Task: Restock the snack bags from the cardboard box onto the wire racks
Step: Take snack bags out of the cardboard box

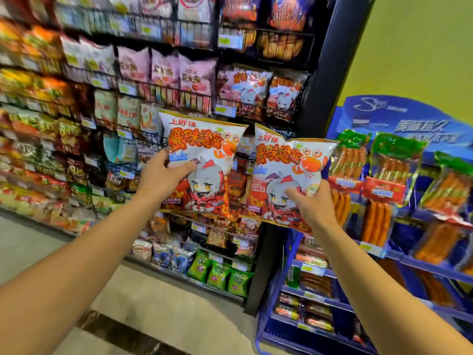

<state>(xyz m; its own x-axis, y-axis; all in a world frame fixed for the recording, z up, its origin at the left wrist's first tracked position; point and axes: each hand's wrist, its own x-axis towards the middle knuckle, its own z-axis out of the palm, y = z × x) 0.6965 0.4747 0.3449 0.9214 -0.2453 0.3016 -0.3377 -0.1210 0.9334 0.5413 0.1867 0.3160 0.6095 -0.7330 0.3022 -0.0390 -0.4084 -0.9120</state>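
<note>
Snack bags: left bag [202,162] in left grip [163,175] | right bag [289,175] in right grip [313,203] | bag edges overlap

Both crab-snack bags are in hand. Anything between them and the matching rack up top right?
Nothing visible. The left hand and right hand hold the bags below the matching wire rack, which already holds identical bags, leaving open air between.

Open air between both raised arms and the wire racks [258,108]. Racks crammed with snack bags, matching crab-flavour bags [256,90] filling the upper right basket. Blue sausage display [399,180] crowding the right side. Bare floor [158,303] below.
</note>
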